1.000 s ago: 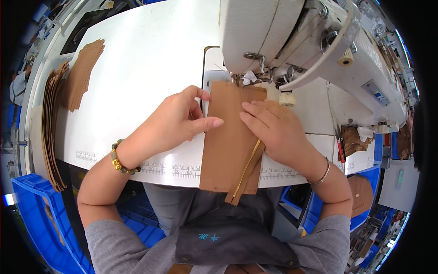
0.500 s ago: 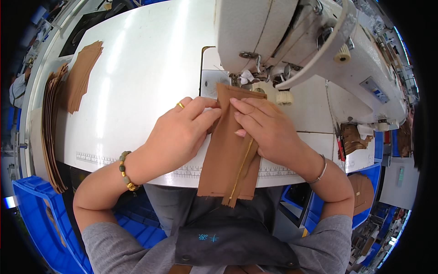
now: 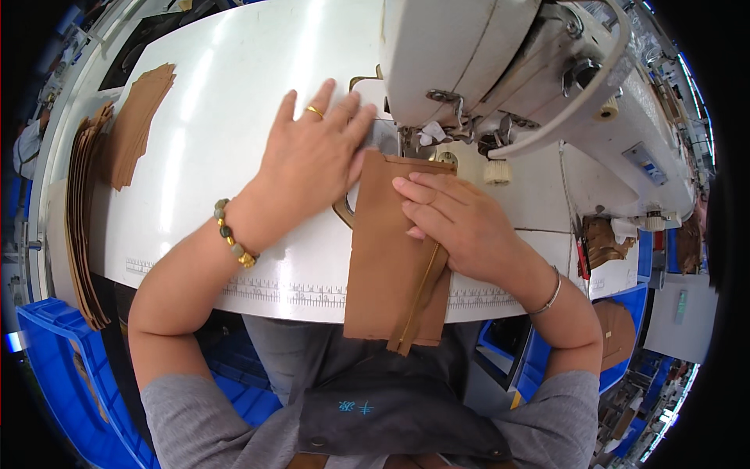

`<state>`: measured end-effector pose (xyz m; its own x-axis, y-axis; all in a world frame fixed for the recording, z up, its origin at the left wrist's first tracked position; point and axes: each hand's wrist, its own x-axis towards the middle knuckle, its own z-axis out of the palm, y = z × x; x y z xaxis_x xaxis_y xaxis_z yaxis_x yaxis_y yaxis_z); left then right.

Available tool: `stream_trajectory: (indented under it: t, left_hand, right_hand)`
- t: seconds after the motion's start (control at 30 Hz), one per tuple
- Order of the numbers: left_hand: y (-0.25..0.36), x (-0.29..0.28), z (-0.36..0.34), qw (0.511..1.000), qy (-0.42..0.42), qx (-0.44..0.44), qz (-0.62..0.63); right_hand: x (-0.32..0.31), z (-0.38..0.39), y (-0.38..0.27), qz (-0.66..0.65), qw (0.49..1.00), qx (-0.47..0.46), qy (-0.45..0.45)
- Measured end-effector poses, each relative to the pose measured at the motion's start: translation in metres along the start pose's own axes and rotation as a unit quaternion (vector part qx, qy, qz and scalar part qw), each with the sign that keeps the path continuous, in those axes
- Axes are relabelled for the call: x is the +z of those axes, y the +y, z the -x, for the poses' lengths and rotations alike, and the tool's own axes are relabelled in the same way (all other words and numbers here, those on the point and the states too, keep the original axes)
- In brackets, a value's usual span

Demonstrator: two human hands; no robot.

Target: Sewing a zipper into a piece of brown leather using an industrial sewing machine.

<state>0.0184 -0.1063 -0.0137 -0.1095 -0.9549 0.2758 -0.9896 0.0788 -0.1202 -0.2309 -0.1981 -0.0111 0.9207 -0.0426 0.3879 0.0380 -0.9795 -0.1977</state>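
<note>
A brown fabric piece [image 3: 383, 258] lies lengthwise on the white table, its far end close under the needle area of the sewing machine [image 3: 461, 62] and its near end hanging past the front edge. Along its right side runs a zipper [image 3: 418, 297] with brown tape and brass-coloured teeth. My right hand [image 3: 461, 223] is over the fabric and zipper, fingers together and thumb tucked below them; the zipper's upper part disappears under it. To the left, my left hand [image 3: 312, 152] is open, fingers spread over the table and machine plate, thumb beside the fabric's upper left edge.
Brown fabric pieces [image 3: 144, 125] lie stacked at the far left, beside a thicker upright-edged stack [image 3: 84, 219]. Red-handled snips [image 3: 583, 250] and more brown pieces [image 3: 609, 238] are on the right. Blue bins [image 3: 78, 375] stand below the table. A ruler strip [image 3: 273, 292] follows the front edge.
My left hand has let go of the fabric's left edge, spread its fingers and moved left and away from me. The fabric lies flatter now; my right hand remains on it.
</note>
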Motion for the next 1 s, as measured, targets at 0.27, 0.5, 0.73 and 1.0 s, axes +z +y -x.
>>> stream_trajectory:
  t: [0.27, 0.5, 0.73, 1.0]
  left_hand:
    - [0.0, -0.011, 0.007, 0.992, 0.112, -0.063, 0.002]
    - [0.013, -0.035, 0.022, 0.976, -0.017, -0.05, 0.211]
    - [0.032, -0.029, 0.031, 0.971, 0.036, 0.009, 0.236]
    - [0.038, -0.023, 0.034, 0.985, 0.036, 0.049, 0.159]
  right_hand:
    - [-0.002, 0.0, -0.002, 0.003, 1.0, 0.006, -0.005]
    - [0.002, -0.002, -0.003, 0.02, 1.0, 0.011, 0.001]
    - [0.003, -0.002, -0.003, 0.037, 0.999, 0.02, -0.011]
    - [-0.004, -0.003, -0.001, 0.081, 0.995, -0.014, 0.047]
